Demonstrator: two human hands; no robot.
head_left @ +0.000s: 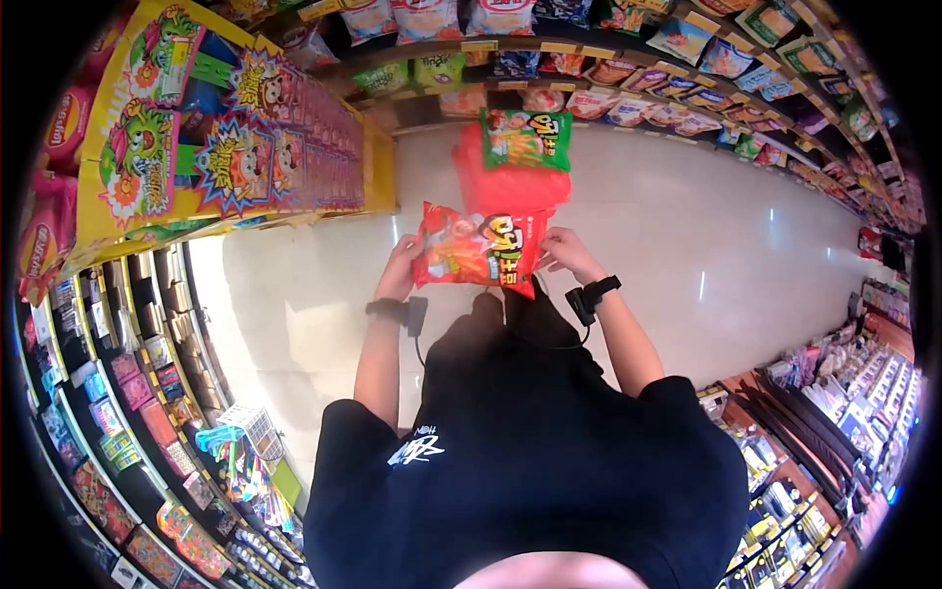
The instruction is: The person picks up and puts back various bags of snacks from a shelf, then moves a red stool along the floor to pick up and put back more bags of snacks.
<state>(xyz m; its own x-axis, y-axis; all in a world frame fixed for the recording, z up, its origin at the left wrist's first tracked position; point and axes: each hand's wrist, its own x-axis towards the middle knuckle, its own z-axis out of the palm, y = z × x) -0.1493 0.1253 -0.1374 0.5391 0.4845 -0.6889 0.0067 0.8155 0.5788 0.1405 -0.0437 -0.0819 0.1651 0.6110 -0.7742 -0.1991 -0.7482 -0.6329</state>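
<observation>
A red bag of chips (478, 250) is held out flat in front of my body, its printed face up. My left hand (399, 267) grips its left edge, and my right hand (571, 253) pinches the right edge. Just beyond it stands a red plastic basket (469, 182), partly covered by the bag. On the basket's far side lies a green bag of chips (527, 138). Whatever else the basket contains is hidden. Both wrists carry black straps with small devices and cables.
Curved shelves of snack bags (608, 74) run along the far side. A yellow display rack (108, 211) with hanging toy packs stands at the left. Stationery shelves (128, 393) line the lower left, and more racks (785, 530) fill the lower right. Pale tiled floor (687, 245) lies between.
</observation>
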